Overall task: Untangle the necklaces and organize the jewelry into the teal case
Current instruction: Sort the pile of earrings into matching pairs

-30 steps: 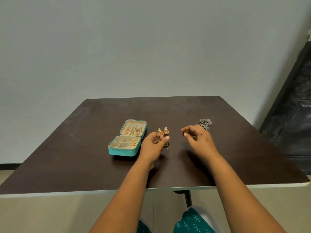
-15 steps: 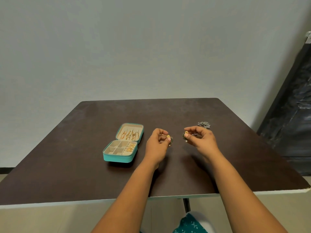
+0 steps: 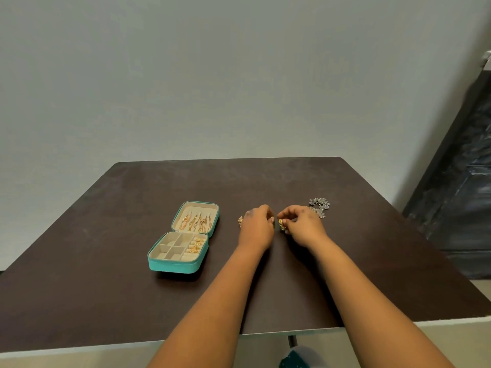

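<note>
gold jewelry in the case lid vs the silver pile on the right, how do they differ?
Colour: the lid pieces are gold; the silver pile is grey-silver.
Place: the gold pieces sit inside the open teal case, left of the hands; the pile lies on the bare table, beyond the right hand.
Arrangement: the gold pieces lie spread in a row; the silver ones are bunched together.
Neither is being touched.

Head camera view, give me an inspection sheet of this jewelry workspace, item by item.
Surface: dark brown table, square, pale edge at the front.
Job's things: teal case open, gold pieces on the lid panel and in its right compartments; gold earring at the right hand; another gold piece beside the left hand; silver jewelry pile far right.
Clutter: nothing seen.
Hands: left hand curled, contents hidden; right hand pinches the gold earring.
Cables: nothing seen.
Surroundings: plain wall, dark cabinet at right.
</note>
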